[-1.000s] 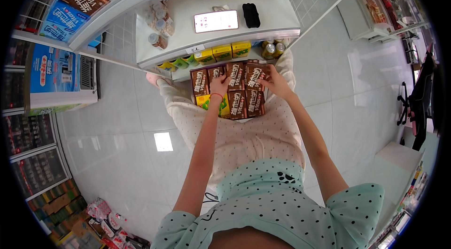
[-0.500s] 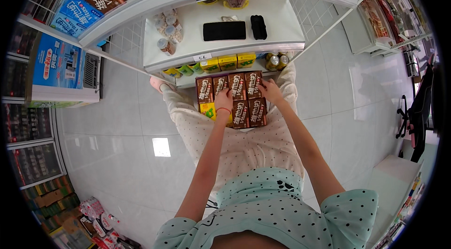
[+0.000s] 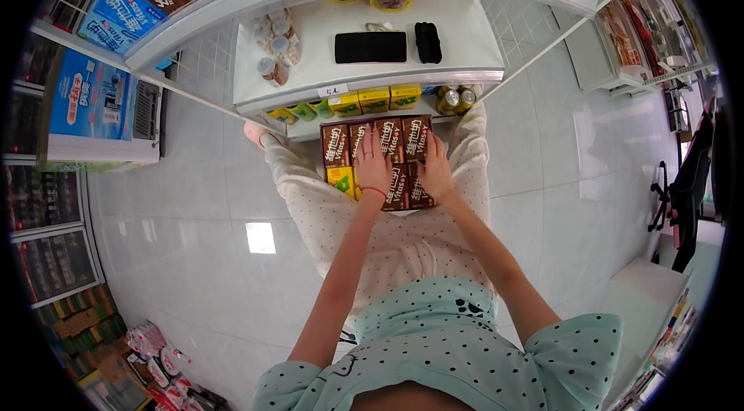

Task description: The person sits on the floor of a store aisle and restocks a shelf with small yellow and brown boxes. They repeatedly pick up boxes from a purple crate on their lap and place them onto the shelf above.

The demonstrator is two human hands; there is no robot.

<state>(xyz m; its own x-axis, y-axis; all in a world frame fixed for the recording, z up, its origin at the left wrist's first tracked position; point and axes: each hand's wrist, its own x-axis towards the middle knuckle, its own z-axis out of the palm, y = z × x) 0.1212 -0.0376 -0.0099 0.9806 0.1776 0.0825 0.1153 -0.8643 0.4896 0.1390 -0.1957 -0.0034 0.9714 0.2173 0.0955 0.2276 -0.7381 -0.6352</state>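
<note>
A block of brown drink cartons [image 3: 391,139], with a yellow carton [image 3: 339,178] at its left corner, rests on my lap below a white shelf unit. My left hand [image 3: 373,165] lies flat on the cartons near the middle, fingers spread. My right hand [image 3: 435,170] presses on the cartons at the right side of the block. Neither hand is closed around a single carton as far as I can see.
The white shelf [image 3: 310,70] above holds a black phone [image 3: 370,46], a black pouch [image 3: 428,42] and small cups [image 3: 273,45]. Yellow and green cartons [image 3: 372,99] and cans [image 3: 453,98] line the lower shelf. Stacked boxes [image 3: 101,97] stand left; tiled floor surrounds.
Both hands slid from the top edge of the carton block down onto its face, moving closer together. The view shifted slightly, and the phone screen went dark.
</note>
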